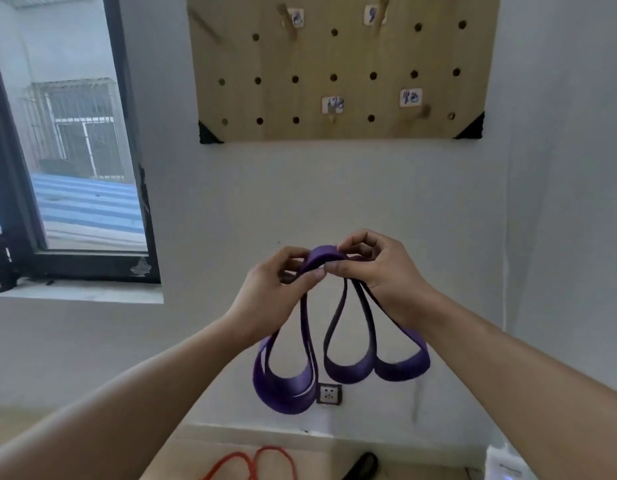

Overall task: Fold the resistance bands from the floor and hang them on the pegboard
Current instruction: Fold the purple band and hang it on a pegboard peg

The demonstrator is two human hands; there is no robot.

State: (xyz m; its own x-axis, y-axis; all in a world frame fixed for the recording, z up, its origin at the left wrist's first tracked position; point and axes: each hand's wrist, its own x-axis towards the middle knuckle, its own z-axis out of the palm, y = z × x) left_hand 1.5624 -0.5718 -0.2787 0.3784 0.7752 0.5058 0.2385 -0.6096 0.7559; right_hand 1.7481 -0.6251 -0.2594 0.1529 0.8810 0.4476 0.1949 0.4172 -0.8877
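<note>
The purple resistance band [338, 341] hangs in folded loops from your grip, its top bend pinched between your left hand [282, 289] and right hand [376, 271], fingers curled round it. Above your grip is the pegboard [338, 67]; below it, on the floor, a red band [255, 462].

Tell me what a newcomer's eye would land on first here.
First, the purple band at centre, gathered into hanging loops and pinched at its top by both hands, left and right. Above it on the wall hangs the pegboard, with pegs and small labels. At the bottom edge, a red band lies on the floor.
</note>
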